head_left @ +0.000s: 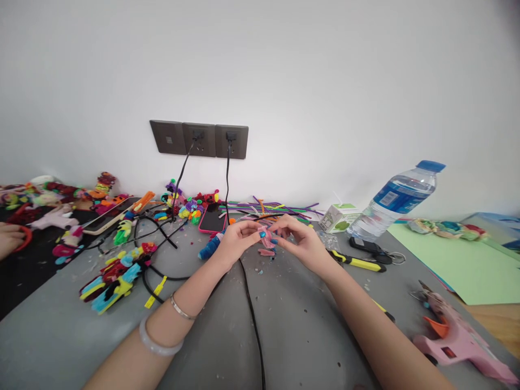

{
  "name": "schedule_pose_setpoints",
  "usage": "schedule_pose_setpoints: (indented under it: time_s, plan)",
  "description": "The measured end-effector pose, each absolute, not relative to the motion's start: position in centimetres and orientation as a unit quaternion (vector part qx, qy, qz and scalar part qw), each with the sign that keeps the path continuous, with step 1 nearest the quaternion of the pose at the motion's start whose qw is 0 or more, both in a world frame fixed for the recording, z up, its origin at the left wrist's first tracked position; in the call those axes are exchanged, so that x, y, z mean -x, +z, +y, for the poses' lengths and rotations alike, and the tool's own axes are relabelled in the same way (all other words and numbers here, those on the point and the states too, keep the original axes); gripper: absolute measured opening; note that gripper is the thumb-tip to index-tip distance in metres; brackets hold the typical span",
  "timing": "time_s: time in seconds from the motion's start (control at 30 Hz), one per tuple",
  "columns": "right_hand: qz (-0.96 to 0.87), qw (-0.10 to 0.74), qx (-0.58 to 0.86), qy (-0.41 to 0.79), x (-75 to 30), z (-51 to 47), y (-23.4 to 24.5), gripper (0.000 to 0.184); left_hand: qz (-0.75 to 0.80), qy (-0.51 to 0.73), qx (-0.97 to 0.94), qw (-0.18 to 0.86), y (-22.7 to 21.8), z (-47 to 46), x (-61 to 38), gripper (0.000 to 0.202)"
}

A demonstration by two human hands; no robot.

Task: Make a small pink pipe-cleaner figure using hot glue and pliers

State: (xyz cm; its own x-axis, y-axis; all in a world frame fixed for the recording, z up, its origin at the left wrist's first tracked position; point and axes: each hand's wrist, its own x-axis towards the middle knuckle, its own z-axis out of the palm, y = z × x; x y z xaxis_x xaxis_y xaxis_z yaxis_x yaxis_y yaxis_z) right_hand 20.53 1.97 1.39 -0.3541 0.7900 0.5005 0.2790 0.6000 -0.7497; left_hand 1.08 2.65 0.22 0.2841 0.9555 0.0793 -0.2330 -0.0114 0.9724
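Both my hands meet over the middle of the grey table, fingers pinched on one small pink fuzzy piece (266, 234), which looks like chenille stem. My left hand (239, 241) grips it from the left, thumb on top. From the right, my right hand (303, 242) pinches its other side; the fingertips partly hide the piece. Just below the fingers is another pink bit (266, 252); whether it is joined to the held piece I cannot tell. A blue fuzzy roll (208, 248) lies beside my left wrist. Behind my hands are loose coloured chenille stems (284, 208).
A pink glue gun (463, 346), yellow utility knife (363, 264), car key (365, 245), drink carton (338, 218) and tilted water bottle (396, 200) stand or lie right. Left are fuzzy figures (117, 276), phones and black cables (251, 314). Another person's hand (10, 238) is at red-handled scissors (25, 238).
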Motion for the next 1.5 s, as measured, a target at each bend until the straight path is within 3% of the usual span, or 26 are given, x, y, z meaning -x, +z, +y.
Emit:
schedule_pose_setpoints:
  time_s: [0.33,0.93,1.5]
  plan:
    - [-0.756,0.482,0.345,0.279,-20.56,1.8,1.55,0.012,0.347,0.508,-0.501,0.608,-0.36,2.89,-1.18,0.037]
    - [-0.783,0.461,0.338,0.243,-20.01,1.58,1.8,0.005,0.341,0.505,-0.52,0.598,0.16,2.6,-1.17,0.033]
    - [-0.782,0.477,0.335,0.223,-20.0,1.52,1.76,0.011,0.324,0.506,-0.507,0.618,-0.3,2.8,-1.12,0.031]
